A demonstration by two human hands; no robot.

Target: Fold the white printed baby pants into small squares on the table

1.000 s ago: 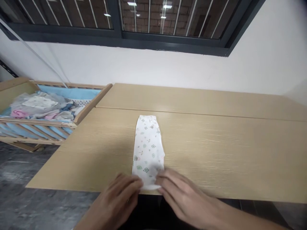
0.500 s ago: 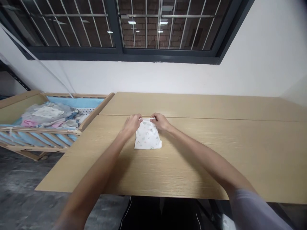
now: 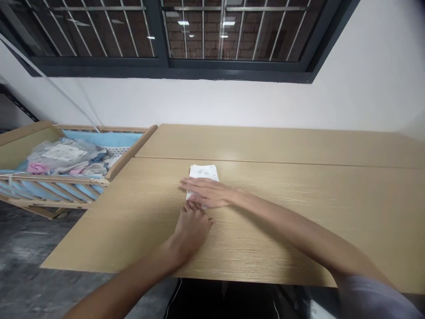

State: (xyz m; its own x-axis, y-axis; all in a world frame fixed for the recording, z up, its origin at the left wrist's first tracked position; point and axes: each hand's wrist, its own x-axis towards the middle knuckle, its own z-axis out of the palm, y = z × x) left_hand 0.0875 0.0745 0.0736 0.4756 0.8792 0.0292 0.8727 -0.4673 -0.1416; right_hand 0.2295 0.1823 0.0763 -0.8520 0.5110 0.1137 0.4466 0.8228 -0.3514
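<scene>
A small white cloth item (image 3: 203, 171) with a scattered print lies flat on the wooden table (image 3: 282, 212); it could be a baby garment, but its exact kind is unclear. Across its middle rests my right hand (image 3: 209, 191), flat, with fingers stretched to the left and slightly blurred. My left hand (image 3: 192, 226) is at the near edge of the cloth, its fingertips close beneath the right palm. The left thumb sticks out to the right, apart from the fingers. Both hands hide much of the cloth's lower half.
To the left stands a wooden crib (image 3: 129, 157) with light blue lining. Inside it sits a heap of clothes (image 3: 66, 155), white, grey and pink. A white wall and a barred window (image 3: 229, 35) are behind the table. A seam runs along the tabletop beyond the cloth.
Both hands have let go of the cloth's far edge and moved nearer. The right now lies flat over its middle; the left has come to its near edge. The view has shifted slightly.
</scene>
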